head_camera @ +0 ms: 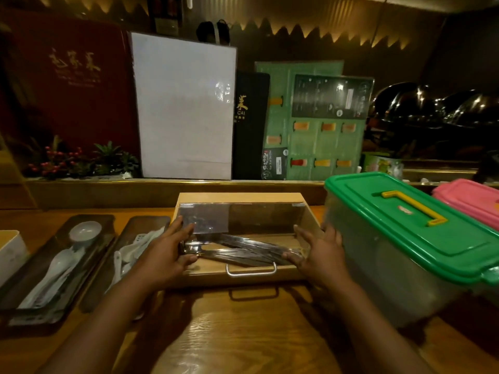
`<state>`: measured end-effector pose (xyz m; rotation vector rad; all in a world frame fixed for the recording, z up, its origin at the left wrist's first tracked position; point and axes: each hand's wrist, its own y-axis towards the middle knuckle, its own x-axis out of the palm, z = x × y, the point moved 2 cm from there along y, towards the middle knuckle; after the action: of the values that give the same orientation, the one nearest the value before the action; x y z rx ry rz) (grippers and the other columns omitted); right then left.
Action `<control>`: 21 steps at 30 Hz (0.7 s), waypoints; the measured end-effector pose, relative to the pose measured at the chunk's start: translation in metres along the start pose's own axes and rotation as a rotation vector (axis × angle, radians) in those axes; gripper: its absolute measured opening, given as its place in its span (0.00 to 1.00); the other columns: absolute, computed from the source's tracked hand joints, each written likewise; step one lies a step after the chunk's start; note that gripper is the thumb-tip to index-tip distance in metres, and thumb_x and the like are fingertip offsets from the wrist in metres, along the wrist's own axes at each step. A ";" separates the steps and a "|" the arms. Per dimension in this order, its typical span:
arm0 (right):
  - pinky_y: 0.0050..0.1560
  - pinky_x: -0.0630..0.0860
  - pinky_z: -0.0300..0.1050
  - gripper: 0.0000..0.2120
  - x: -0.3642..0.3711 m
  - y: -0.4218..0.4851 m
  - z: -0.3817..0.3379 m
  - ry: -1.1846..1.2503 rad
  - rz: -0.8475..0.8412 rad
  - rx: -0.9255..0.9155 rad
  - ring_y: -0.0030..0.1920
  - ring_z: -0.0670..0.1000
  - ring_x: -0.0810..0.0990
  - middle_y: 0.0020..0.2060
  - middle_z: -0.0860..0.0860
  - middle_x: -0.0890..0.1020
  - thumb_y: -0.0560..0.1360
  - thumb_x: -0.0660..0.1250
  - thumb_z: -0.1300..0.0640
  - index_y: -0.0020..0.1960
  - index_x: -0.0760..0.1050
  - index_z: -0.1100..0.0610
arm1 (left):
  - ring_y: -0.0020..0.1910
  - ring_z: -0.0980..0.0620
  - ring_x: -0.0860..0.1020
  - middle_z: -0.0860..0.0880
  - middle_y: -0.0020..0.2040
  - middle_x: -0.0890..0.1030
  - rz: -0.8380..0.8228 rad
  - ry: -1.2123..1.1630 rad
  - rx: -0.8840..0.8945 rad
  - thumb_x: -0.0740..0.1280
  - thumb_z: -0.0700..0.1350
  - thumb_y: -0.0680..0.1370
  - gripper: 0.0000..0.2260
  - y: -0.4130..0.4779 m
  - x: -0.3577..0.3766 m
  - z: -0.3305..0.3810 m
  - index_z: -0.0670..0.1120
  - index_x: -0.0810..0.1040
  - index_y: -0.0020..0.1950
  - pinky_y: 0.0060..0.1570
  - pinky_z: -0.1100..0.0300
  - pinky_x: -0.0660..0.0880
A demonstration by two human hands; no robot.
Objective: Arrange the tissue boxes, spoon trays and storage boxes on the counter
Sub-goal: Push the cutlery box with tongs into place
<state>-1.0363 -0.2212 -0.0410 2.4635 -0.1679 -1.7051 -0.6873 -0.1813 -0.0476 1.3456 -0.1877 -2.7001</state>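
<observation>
A light wooden cutlery box (pixel 243 197) with a clear lid and a metal front handle stands in the middle of the counter, with metal utensils inside. My left hand (pixel 167 252) grips its left side and my right hand (pixel 316 252) grips its right side. Left of it lie two dark spoon trays (pixel 106 225) (pixel 145 225) with white ceramic spoons and a small bowl. A clear storage box with a green lid (pixel 405 233) and a yellow handle stands close on the right. Behind it is a pink-lidded box (pixel 469 198). A white box (pixel 10 252), perhaps a tissue box, shows at the far left edge.
Menus lean upright against the raised ledge (pixel 162 184) behind the counter: a red one (pixel 67 85), a white board (pixel 183 109), a black one (pixel 251 125) and a green one (pixel 316 125). A berry plant decoration (pixel 78 160) sits at the back left. Shiny metal domes (pixel 432 106) are at the far right.
</observation>
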 end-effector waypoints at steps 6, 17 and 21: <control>0.70 0.66 0.59 0.35 -0.005 -0.020 -0.006 -0.003 0.046 0.006 0.73 0.59 0.57 0.73 0.58 0.61 0.69 0.68 0.30 0.74 0.64 0.35 | 0.79 0.48 0.57 0.56 0.82 0.51 -0.028 -0.023 0.019 0.74 0.45 0.75 0.36 -0.002 -0.003 -0.004 0.54 0.61 0.79 0.73 0.50 0.62; 0.72 0.65 0.59 0.36 -0.011 -0.029 -0.003 0.053 0.009 0.008 0.75 0.59 0.56 0.76 0.57 0.59 0.72 0.70 0.36 0.76 0.62 0.39 | 0.79 0.45 0.56 0.54 0.82 0.49 -0.040 0.016 0.031 0.73 0.49 0.76 0.37 -0.001 -0.001 -0.012 0.56 0.57 0.80 0.73 0.46 0.62; 0.67 0.67 0.51 0.33 -0.047 -0.042 0.012 0.071 0.072 -0.023 0.72 0.55 0.63 0.73 0.54 0.65 0.73 0.73 0.42 0.74 0.66 0.44 | 0.80 0.41 0.51 0.54 0.82 0.47 -0.053 0.057 0.033 0.74 0.55 0.73 0.40 -0.004 0.001 -0.011 0.61 0.55 0.79 0.73 0.39 0.61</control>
<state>-1.0632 -0.1729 -0.0095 2.4658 -0.2253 -1.5802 -0.6790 -0.1776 -0.0557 1.4553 -0.1951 -2.7089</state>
